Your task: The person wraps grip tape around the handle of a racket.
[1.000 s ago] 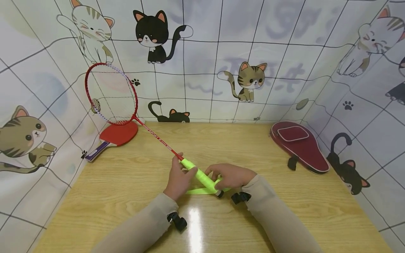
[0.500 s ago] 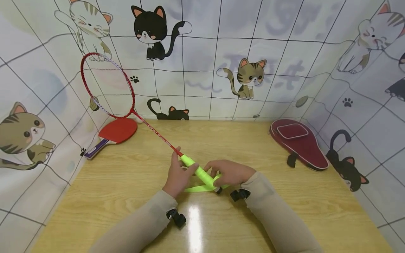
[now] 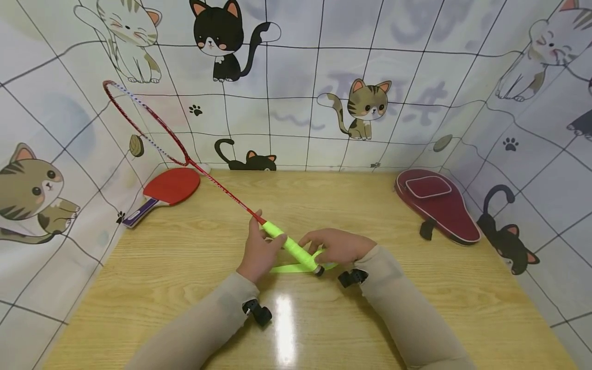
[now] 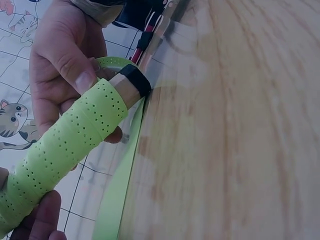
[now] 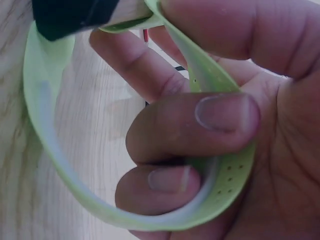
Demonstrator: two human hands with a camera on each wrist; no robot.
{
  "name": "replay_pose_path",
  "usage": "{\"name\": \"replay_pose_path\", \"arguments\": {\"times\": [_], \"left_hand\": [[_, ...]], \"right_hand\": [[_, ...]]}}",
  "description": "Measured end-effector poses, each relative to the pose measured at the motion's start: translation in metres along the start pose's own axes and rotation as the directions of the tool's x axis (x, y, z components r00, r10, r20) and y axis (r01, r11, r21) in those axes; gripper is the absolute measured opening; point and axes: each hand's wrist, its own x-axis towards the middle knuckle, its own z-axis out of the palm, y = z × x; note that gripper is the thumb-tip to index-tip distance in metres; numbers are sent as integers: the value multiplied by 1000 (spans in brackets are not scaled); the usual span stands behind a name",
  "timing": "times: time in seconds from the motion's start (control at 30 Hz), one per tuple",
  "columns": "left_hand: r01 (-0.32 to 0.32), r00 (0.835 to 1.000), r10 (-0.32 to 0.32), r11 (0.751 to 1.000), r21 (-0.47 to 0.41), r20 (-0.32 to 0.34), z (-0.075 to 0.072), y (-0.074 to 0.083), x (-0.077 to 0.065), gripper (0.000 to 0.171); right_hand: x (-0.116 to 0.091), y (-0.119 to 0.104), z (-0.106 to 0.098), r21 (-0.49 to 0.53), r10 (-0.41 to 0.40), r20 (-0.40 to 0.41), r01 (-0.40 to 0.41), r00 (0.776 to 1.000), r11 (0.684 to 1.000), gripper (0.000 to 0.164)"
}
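Observation:
A red badminton racket (image 3: 222, 187) slants up to the left, its head raised off the table. My left hand (image 3: 260, 252) holds the upper handle between thumb and fingers. Perforated neon-green grip tape (image 4: 75, 132) winds around the handle; a short bare wooden stretch shows before the black butt end (image 4: 135, 80). At the lower handle, my right hand (image 3: 339, 245) has its thumb near the wrap's edge, and curled fingers (image 5: 190, 125) hold the loose tape (image 5: 232, 172). The tape loops below the butt, and its free length (image 3: 291, 268) trails left behind the handle.
A red table tennis paddle (image 3: 173, 186) lies at the back left of the wooden table (image 3: 185, 288). At the back right is a dark red paddle case (image 3: 437, 205) with a black tab. Cat-patterned walls (image 3: 296, 67) enclose the back and sides.
The racket has turned about its shaft, so its head now looks much narrower. Both hands keep their places on the handle and tape. The whole view has shifted slightly.

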Motion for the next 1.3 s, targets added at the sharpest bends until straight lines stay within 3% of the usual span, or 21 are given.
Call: {"name": "replay_pose_path", "arguments": {"times": [0.17,0.33,0.57,0.93,1.3], "left_hand": [[19,1000,-18,999,-40,17,-1,1,1,92],[26,999,-26,1000,-13,23,-2,4,-2,95],[9,1000,-9,1000,16,4,-2,3,0,95],[-28,999,29,999,-47,32,0,2,1,91],[-28,1000,28,1000,1,4,0,-1,2,95]], "right_hand": [[2,2,1,33,9,7,-9,1000,999,57],[4,2,1,13,1,-10,-1,1000,1000,55],[1,-1,-1,-4,13,-7,-13,1000,1000,52],[0,2,-3,36,64,-22,-63,998,997,53],[1,4,-4,53,74,-16,-73,997,996,50]]}}
